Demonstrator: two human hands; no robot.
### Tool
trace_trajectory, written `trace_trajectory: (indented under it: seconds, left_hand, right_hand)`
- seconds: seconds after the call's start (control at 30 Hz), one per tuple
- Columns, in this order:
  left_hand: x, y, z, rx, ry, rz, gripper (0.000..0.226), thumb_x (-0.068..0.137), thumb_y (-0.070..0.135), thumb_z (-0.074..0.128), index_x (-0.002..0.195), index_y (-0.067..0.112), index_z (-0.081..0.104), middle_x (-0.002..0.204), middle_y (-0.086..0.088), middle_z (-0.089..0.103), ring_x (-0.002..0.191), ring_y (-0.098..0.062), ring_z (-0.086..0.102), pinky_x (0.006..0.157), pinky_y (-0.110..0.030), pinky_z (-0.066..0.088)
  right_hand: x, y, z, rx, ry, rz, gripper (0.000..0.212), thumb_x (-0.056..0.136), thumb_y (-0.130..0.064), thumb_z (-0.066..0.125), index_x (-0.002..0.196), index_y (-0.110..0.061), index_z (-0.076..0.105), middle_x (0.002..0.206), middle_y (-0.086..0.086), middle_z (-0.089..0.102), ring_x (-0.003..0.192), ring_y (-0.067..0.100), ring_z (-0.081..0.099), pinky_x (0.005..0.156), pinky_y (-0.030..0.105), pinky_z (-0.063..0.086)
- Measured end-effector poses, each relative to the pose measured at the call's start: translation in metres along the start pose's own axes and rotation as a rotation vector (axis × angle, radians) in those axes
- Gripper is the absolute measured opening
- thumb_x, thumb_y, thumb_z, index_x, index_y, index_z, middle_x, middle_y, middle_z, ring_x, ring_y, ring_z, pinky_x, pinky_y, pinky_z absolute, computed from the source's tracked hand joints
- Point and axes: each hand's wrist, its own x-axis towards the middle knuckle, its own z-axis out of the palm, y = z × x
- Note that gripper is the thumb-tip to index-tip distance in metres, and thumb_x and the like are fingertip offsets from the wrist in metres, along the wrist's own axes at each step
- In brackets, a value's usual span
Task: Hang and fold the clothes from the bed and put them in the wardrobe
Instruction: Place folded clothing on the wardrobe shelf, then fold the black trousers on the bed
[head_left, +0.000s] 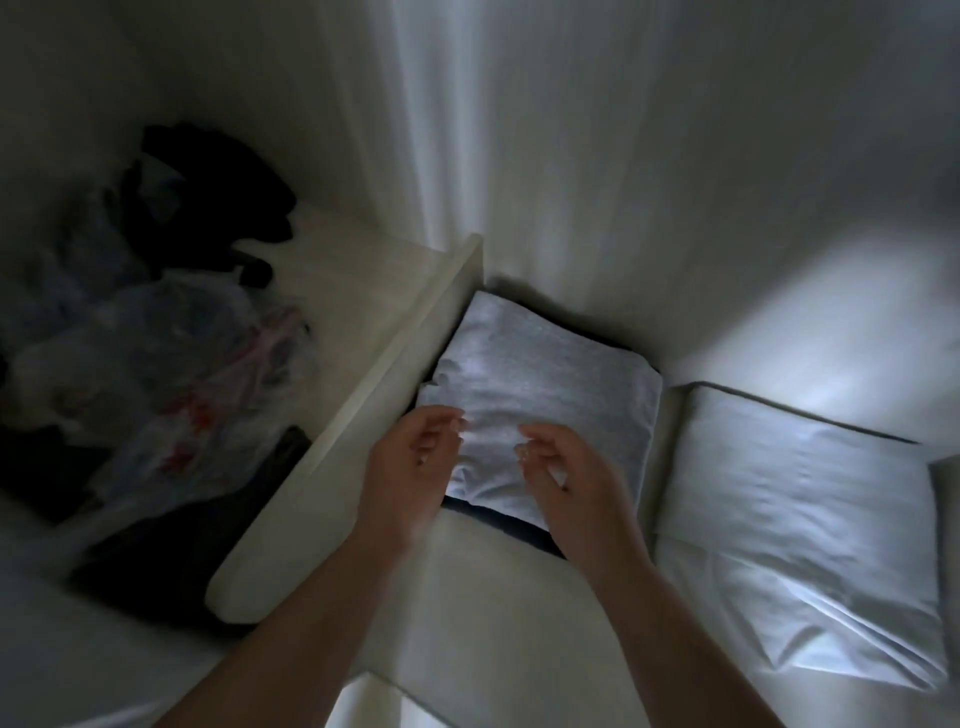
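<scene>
Head view: soft, square-folded grey garment (540, 395).

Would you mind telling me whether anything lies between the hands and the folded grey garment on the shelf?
Nothing visible does: the left hand and right hand hover directly over the grey garment, fingers loosely curled.

Single head-worn wide-angle view, close above, angled forward and down into a wardrobe shelf (498, 597).
</scene>
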Motion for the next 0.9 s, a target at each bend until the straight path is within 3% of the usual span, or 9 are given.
trace_trajectory:
  seconds: [0.1, 0.2, 0.27, 0.37, 0.43, 0.53, 0.73, 0.9]
  left_hand:
    - [-0.042, 0.026, -0.025, -0.069, 0.015, 0.018, 0.025, 0.093, 0.006, 0.055, 0.087, 0.028, 0.066, 0.082, 0.020, 0.071, 0.079, 0.003, 0.066, 0.069, -0.007, 0.046]
    - [-0.092, 0.051, -0.048, -0.150, 0.054, 0.041, 0.025, 0.093, 0.003, 0.056, 0.087, 0.026, 0.066, 0.078, 0.020, 0.071, 0.075, 0.005, 0.065, 0.071, -0.008, 0.046]
    - [-0.131, 0.063, -0.064, -0.168, 0.078, 0.050, 0.025, 0.092, 0.007, 0.059, 0.084, 0.029, 0.067, 0.078, 0.019, 0.071, 0.076, 0.002, 0.066, 0.075, -0.017, 0.049]
    - [-0.201, 0.080, -0.103, -0.168, 0.084, 0.110, 0.010, 0.084, 0.033, 0.061, 0.083, 0.035, 0.071, 0.083, 0.005, 0.072, 0.079, -0.010, 0.066, 0.077, -0.036, 0.052]
    - [-0.253, 0.087, -0.134, -0.162, 0.104, 0.129, 0.011, 0.083, 0.041, 0.060, 0.088, 0.037, 0.070, 0.086, -0.003, 0.071, 0.080, -0.014, 0.065, 0.078, -0.037, 0.052]
    - [-0.321, 0.089, -0.175, -0.165, 0.170, 0.125, 0.007, 0.090, 0.026, 0.063, 0.091, 0.025, 0.070, 0.088, 0.003, 0.072, 0.083, -0.011, 0.067, 0.084, -0.034, 0.053]
    - [-0.430, 0.071, -0.264, -0.116, 0.442, 0.045, 0.009, 0.089, 0.030, 0.062, 0.087, 0.034, 0.070, 0.089, 0.005, 0.073, 0.084, -0.010, 0.068, 0.085, -0.031, 0.054]
    - [-0.485, 0.051, -0.307, -0.068, 0.640, -0.076, 0.016, 0.091, 0.014, 0.061, 0.089, 0.027, 0.069, 0.088, 0.005, 0.074, 0.081, -0.006, 0.068, 0.082, -0.025, 0.052]
  right_hand:
    - [-0.025, -0.039, 0.001, 0.071, -0.036, -0.055, 0.029, 0.092, -0.019, 0.058, 0.113, -0.039, 0.057, 0.092, -0.022, 0.065, 0.081, -0.001, 0.066, 0.070, 0.012, 0.048]
    - [-0.060, -0.071, 0.000, 0.112, -0.031, -0.110, 0.036, 0.092, -0.020, 0.059, 0.106, -0.052, 0.049, 0.094, -0.036, 0.060, 0.078, 0.002, 0.068, 0.074, 0.024, 0.052]
    - [-0.090, -0.085, 0.001, 0.124, -0.026, -0.157, 0.038, 0.092, -0.017, 0.059, 0.104, -0.052, 0.050, 0.094, -0.034, 0.061, 0.081, 0.003, 0.068, 0.077, 0.028, 0.052]
    - [-0.148, -0.114, 0.004, 0.152, -0.066, -0.217, 0.046, 0.090, -0.013, 0.061, 0.106, -0.055, 0.049, 0.097, -0.028, 0.063, 0.084, 0.007, 0.069, 0.081, 0.034, 0.053]
    - [-0.190, -0.132, 0.010, 0.141, -0.136, -0.278, 0.049, 0.090, -0.015, 0.061, 0.109, -0.058, 0.047, 0.100, -0.025, 0.063, 0.086, 0.009, 0.069, 0.082, 0.032, 0.051]
    - [-0.241, -0.153, 0.019, 0.130, -0.256, -0.340, 0.047, 0.091, -0.019, 0.059, 0.112, -0.058, 0.043, 0.100, -0.023, 0.063, 0.092, 0.009, 0.068, 0.080, 0.023, 0.046]
    - [-0.322, -0.192, 0.055, 0.006, -0.500, -0.435, 0.043, 0.092, -0.020, 0.058, 0.122, -0.047, 0.044, 0.105, -0.022, 0.061, 0.093, -0.006, 0.062, 0.084, 0.018, 0.046]
    - [-0.350, -0.214, 0.087, -0.151, -0.656, -0.510, 0.042, 0.093, -0.027, 0.056, 0.128, -0.043, 0.040, 0.113, -0.027, 0.055, 0.100, -0.019, 0.052, 0.081, 0.008, 0.041]
